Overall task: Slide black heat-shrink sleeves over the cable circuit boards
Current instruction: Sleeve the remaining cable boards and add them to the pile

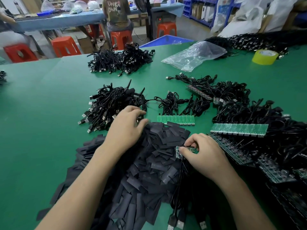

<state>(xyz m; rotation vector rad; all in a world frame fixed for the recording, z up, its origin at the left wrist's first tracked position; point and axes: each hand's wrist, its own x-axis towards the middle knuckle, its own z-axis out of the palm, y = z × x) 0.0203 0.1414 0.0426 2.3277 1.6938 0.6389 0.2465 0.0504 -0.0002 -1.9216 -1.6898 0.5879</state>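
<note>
One readable text: "UNKN OWN" on a seated person's shirt (114,7) at 12 o'clock. Green table (41,100), workshop room. Left hand (127,125) lay released on sleeve pile (149,166); right hand (201,151) pinched a circuit board (180,151), center.

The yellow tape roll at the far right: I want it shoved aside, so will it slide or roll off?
The tape roll lies flat on the green table, so it would likely slide, not roll. Being squat, it seems unlikely to tip.
</note>
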